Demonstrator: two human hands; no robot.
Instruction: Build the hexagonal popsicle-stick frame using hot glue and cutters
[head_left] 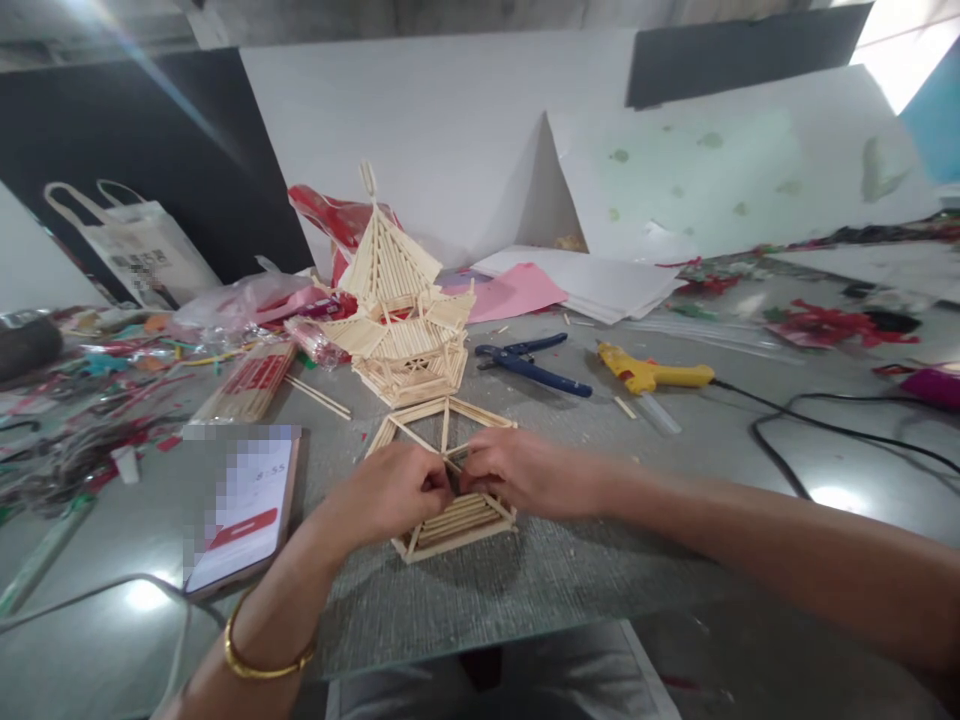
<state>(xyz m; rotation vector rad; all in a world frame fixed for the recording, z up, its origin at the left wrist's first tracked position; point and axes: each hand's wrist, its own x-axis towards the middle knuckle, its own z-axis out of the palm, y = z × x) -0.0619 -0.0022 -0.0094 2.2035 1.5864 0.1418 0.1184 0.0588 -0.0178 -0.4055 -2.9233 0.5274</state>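
Observation:
A flat-lying frame of pale wooden sticks (pixel 459 517) is on the table in front of me, with spokes meeting near its middle and a filled section of sticks at its near side. My left hand (pixel 401 490) and my right hand (pixel 504 468) meet over its centre, fingers closed and nearly touching. Whatever is between their fingertips is too small and hidden to make out. Just behind the frame stands a tiered stick tower (pixel 409 340) with a pointed roof.
Blue pliers (pixel 534 368) and a yellow glue gun (pixel 652 372) with a black cable lie behind my right hand. At left are a phone (pixel 251 508), a packet of sticks (pixel 247 382) and tangled craft scraps. Pink paper (pixel 517 292) lies behind.

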